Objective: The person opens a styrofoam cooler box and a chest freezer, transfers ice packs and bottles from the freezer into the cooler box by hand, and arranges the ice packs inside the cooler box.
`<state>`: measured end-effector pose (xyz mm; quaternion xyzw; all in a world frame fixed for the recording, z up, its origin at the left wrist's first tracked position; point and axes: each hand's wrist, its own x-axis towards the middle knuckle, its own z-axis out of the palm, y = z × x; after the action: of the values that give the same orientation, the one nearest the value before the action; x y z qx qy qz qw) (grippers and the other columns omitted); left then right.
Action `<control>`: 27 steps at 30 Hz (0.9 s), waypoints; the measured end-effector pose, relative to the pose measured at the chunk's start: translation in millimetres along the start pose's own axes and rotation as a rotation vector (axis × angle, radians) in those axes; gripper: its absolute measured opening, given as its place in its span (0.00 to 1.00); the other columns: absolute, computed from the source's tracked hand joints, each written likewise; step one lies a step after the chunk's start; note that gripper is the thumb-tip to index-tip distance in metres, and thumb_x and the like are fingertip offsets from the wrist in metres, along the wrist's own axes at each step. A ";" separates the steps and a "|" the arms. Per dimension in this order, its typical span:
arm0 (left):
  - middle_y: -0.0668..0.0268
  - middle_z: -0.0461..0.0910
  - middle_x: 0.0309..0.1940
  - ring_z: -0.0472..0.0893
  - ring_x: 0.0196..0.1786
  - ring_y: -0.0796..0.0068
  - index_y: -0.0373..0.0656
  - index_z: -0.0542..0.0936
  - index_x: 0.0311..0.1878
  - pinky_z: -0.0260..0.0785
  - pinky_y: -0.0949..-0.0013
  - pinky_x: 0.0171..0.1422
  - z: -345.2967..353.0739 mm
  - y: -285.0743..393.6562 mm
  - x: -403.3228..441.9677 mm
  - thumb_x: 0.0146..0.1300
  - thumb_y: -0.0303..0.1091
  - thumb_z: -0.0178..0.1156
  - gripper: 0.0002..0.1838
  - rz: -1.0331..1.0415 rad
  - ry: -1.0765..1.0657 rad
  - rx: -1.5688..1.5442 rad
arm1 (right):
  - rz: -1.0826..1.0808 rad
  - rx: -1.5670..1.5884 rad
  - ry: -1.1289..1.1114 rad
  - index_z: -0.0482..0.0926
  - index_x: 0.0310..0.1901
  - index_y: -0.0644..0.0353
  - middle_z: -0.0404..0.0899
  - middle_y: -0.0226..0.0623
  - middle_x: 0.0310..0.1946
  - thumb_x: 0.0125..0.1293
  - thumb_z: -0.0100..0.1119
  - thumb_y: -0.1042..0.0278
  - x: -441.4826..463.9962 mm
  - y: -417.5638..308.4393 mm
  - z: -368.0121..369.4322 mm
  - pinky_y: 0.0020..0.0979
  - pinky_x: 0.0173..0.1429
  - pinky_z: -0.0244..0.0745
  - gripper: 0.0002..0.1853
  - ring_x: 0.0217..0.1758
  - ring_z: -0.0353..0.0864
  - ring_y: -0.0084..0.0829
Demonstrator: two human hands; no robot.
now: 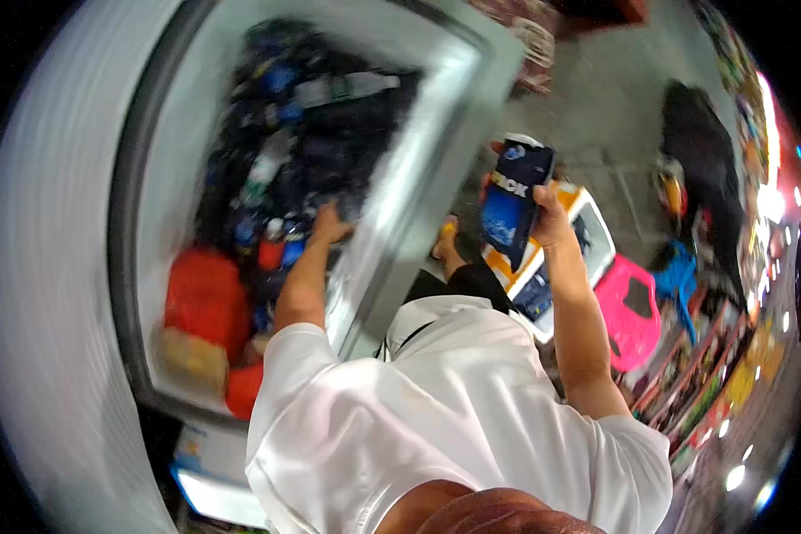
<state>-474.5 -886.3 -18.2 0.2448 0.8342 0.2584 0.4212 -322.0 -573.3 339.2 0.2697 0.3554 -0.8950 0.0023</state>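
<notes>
My right hand (552,218) grips a dark blue packet (516,200) with light lettering and a bright blue picture on its front. It holds the packet upright, outside the chest freezer (498,89) and near its side. My left hand (329,224) reaches down into the freezer, over a heap of dark packs and bottles (303,142). Motion blur smears its fingers, so whether they hold anything does not show. Close to my left forearm, red items (206,298) lie in the freezer's near corner, with a pale yellowish block (192,363) beside them.
A white and orange box (601,236) with dark packs in it stands on the floor below my right hand. Beyond it are a pink plastic piece (630,311) and a blue object (676,283). My sandalled foot (448,238) is beside the freezer. Stocked shelves (694,383) line the right.
</notes>
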 end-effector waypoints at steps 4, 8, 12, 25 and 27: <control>0.45 0.71 0.62 0.70 0.65 0.48 0.33 0.63 0.67 0.62 0.58 0.69 -14.2 17.2 -8.3 0.38 0.47 0.74 0.52 -0.070 -0.131 0.117 | -0.114 0.095 0.467 0.62 0.66 0.58 0.79 0.48 0.50 0.59 0.64 0.47 -147.0 3.4 -96.7 0.43 0.52 0.81 0.39 0.48 0.82 0.42; 0.44 0.69 0.63 0.71 0.63 0.52 0.28 0.56 0.69 0.63 0.61 0.67 -9.0 -53.6 -8.8 0.41 0.43 0.73 0.55 -0.157 -0.261 0.034 | -0.150 0.358 1.004 0.73 0.54 0.65 0.81 0.47 0.44 0.61 0.62 0.44 -281.7 42.9 -147.2 0.41 0.50 0.81 0.31 0.43 0.84 0.40; 0.56 0.75 0.55 0.75 0.56 0.57 0.32 0.68 0.62 0.67 0.60 0.61 -70.5 -19.5 -53.4 0.45 0.34 0.71 0.39 -0.192 -0.090 -0.471 | -0.294 0.674 1.237 0.74 0.55 0.60 0.81 0.42 0.45 0.55 0.66 0.41 -354.7 129.7 -200.9 0.42 0.55 0.77 0.34 0.46 0.82 0.39; 0.58 0.77 0.54 0.79 0.53 0.61 0.39 0.71 0.60 0.72 0.57 0.59 -110.4 434.4 -113.5 0.59 0.56 0.55 0.33 -0.047 -0.149 -0.618 | -0.486 1.542 1.518 0.73 0.58 0.54 0.77 0.40 0.54 0.56 0.70 0.51 -333.1 338.6 -476.1 0.43 0.56 0.77 0.31 0.52 0.79 0.42; 0.60 0.77 0.52 0.79 0.52 0.62 0.40 0.74 0.56 0.72 0.57 0.57 -42.5 480.7 -96.6 0.59 0.55 0.57 0.30 0.001 -0.359 -0.540 | -0.514 1.383 1.525 0.70 0.60 0.53 0.76 0.40 0.55 0.60 0.66 0.55 -340.5 313.4 -464.0 0.37 0.49 0.77 0.28 0.52 0.80 0.35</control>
<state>-367.3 -597.4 365.5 0.1661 0.6479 0.4231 0.6112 253.6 -575.6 25.9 0.6192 -0.2771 -0.4703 -0.5645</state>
